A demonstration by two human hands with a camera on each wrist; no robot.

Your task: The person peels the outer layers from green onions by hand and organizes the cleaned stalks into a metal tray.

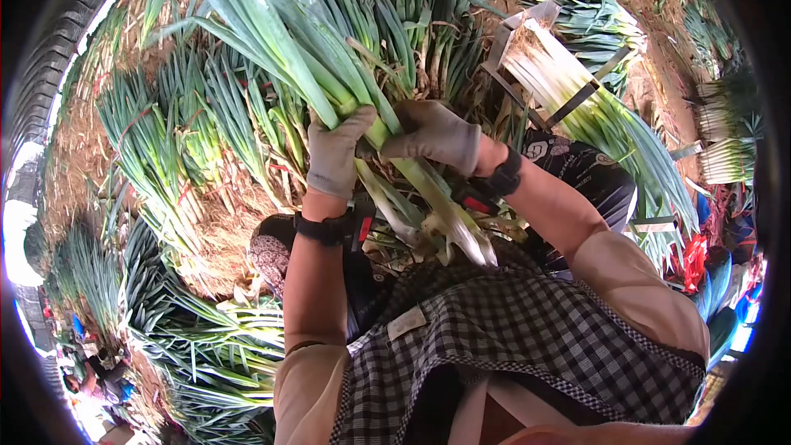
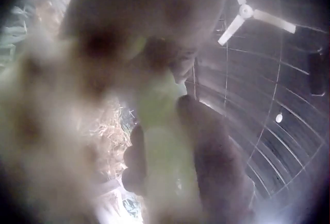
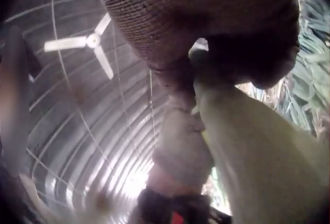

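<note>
Both hands wear grey knit gloves and hold a large green onion (image 1: 371, 128) across the front of the body. Its leaves fan to the upper left in the head view, and its pale root end points down toward the lap. My left hand (image 1: 336, 156) grips it where the leaves fork. Close beside, my right hand (image 1: 435, 137) has curled fingers around the stalk. In the right wrist view the pale stalk (image 3: 258, 152) runs down from the gloved right hand (image 3: 206, 23). The left wrist view is blurred, with the light green stalk (image 2: 167, 157) between dark fingers.
Upright bundles of green onions (image 1: 222, 107) stand ahead and to the left. At the right, a metal frame (image 1: 574, 104) holds a pile of trimmed white-stemmed onions (image 1: 548, 66). More onions (image 1: 218, 354) lie at the lower left. A red plastic bag (image 1: 690, 264) is at far right.
</note>
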